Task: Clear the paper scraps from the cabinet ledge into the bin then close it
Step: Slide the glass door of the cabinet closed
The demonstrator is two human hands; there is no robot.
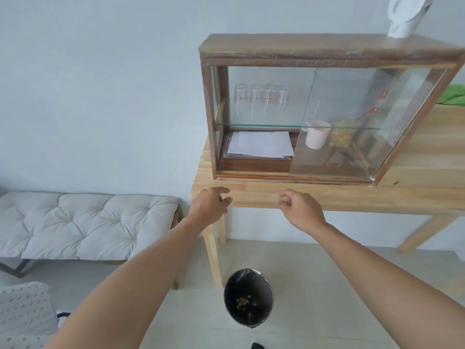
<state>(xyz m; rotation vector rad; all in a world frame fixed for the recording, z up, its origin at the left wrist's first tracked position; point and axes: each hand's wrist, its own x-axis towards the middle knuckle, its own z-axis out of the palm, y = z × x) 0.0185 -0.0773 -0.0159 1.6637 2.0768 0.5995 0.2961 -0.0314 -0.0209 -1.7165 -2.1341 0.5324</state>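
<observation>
Head view. Left hand (211, 206) and right hand (300, 210) over table (352, 197) edge, both loosely curled, empty, clear of everything. Cabinet (327, 50) at 12 o'clock from hands; left glass panel slid aside, opening at 12 o'clock from left hand, nearer that hand. Ledge (251, 175) long axis 9 to 3 o'clock. Scraps on ledge: none discernible. One paper stack (260, 144) inside. One bin (248, 297) at 6 o'clock, on floor, debris within. Four glasses (261, 94), one cup (317, 134).

A grey tufted bench (83, 222) stands by the wall, left of the wooden surface (352, 197). At that surface's far right edge lies something green (453, 95), perhaps cloth.
</observation>
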